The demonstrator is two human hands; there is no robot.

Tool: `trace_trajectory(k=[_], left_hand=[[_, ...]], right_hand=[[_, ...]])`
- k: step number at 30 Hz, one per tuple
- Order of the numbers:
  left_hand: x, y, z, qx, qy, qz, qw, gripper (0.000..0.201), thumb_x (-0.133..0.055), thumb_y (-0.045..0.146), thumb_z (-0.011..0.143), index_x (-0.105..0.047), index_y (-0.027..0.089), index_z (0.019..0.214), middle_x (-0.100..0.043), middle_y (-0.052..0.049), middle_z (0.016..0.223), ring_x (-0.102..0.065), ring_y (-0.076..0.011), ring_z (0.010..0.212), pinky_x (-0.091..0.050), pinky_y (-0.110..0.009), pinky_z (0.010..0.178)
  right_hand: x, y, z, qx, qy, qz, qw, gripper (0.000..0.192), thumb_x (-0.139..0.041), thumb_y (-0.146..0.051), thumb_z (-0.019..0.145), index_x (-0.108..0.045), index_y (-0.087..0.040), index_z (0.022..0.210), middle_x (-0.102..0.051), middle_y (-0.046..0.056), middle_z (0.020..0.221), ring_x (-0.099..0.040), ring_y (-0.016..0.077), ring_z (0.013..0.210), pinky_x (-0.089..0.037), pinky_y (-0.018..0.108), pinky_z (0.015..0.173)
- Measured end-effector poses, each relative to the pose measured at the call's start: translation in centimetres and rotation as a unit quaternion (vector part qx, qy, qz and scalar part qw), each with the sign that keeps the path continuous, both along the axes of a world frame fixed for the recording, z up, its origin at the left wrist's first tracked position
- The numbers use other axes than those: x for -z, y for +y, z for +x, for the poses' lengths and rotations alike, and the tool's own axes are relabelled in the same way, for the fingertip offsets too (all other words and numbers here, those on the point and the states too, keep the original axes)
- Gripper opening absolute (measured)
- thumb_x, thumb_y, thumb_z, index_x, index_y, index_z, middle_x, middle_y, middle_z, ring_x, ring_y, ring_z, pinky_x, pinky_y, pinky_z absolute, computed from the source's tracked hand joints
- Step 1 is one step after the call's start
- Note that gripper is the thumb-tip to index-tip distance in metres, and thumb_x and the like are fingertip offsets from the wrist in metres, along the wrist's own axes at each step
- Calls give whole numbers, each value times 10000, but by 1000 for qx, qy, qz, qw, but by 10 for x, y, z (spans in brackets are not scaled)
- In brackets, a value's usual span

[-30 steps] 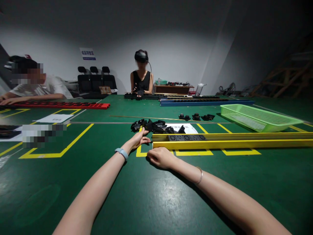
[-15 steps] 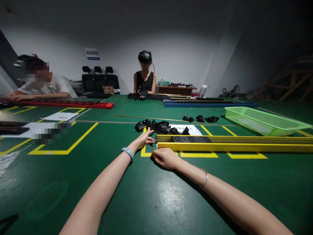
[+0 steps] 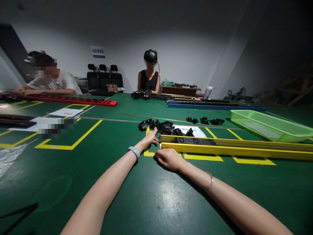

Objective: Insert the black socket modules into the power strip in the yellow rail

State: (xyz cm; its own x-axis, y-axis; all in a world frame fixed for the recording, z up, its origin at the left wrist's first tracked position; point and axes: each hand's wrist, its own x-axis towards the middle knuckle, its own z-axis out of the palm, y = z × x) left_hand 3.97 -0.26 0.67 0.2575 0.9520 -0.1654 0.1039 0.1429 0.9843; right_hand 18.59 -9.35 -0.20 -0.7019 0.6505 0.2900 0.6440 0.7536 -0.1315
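My left hand (image 3: 151,137), with a pale blue band on its wrist, reaches to the near edge of a pile of black plastic socket modules (image 3: 166,125). Its fingers are stretched out, and the thumb side stays apart from them. My right hand (image 3: 168,159) rests curled on the table, against the near side of a yellow rail (image 3: 232,151) by its left end. The inside of that fist is hidden. Black socket inserts (image 3: 195,140) sit in a row in the rail's channel.
A light green basket (image 3: 271,125) stands at the right. Several loose black modules (image 3: 204,120) lie beyond the rail, near a thin brass-coloured strip (image 3: 146,117). Two people sit across the green table, by a red rail (image 3: 97,101) and blue rails (image 3: 195,104).
The view has shifted slightly to the left. My left fingers have drawn a little closer together at the modules. My right hand keeps its place by the rail.
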Motion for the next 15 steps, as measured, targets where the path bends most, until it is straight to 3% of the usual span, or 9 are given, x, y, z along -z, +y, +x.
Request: trace_trajectory(k=[5,15], left_hand=[[9,8,4,8,57,18,998,719,-236,613,910,-416,63,1337,-536,-6,532,-541,-114,421,-460,-223,526],[16,13,3,18,59,30,998,722,-240,629,899,-412,71,1323,-517,5,540,-531,-118,418,-456,-229,505]], right_hand=[[1,0,0,0,3,-10,1000,71,-500,-195,859,-571,-193,861,-627,11,747,-539,122,650,-302,227,609],[1,1,-1,-2,4,-12,1000,75,-495,-185,861,-569,-192,874,-622,13,753,-541,124,659,-310,226,617]])
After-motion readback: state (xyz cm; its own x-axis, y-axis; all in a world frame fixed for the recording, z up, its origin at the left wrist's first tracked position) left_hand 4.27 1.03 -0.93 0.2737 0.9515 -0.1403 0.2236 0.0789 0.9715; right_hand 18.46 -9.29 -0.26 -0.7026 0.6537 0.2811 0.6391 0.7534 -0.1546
